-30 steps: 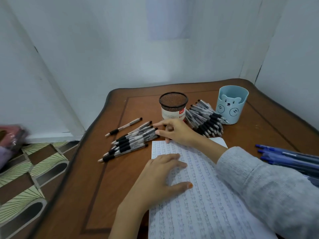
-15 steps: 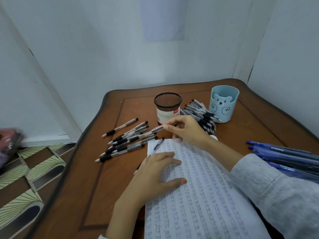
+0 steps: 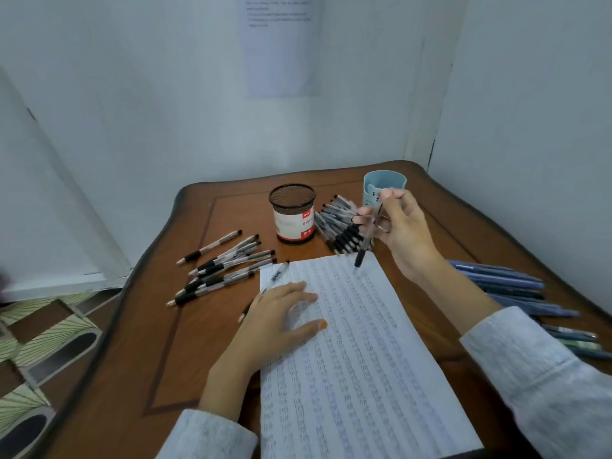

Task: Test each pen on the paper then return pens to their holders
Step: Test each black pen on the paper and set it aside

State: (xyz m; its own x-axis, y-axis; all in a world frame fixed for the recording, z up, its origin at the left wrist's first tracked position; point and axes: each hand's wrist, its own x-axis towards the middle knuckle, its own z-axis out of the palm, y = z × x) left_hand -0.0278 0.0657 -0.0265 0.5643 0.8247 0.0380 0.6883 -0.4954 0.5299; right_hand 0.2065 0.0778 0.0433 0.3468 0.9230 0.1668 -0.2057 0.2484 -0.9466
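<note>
My right hand pinches a black-grip pen nearly upright, its tip just above the top right of the written sheet of paper. My left hand lies flat on the sheet's left edge, fingers spread. One pen lies slanted across the paper's top left corner, partly under that hand. A pile of black-grip pens lies left of the paper. Another heap of pens sits between the black mesh holder and the blue bear holder.
Several blue pens lie along the table's right side near my right sleeve. The wooden table ends at a curved left edge above a tiled floor. White walls close in behind and to the right.
My right hand took a pen from the left pile and carried it up and right to the paper's top right. A second pen rolled onto the paper's corner. The left hand stayed.
</note>
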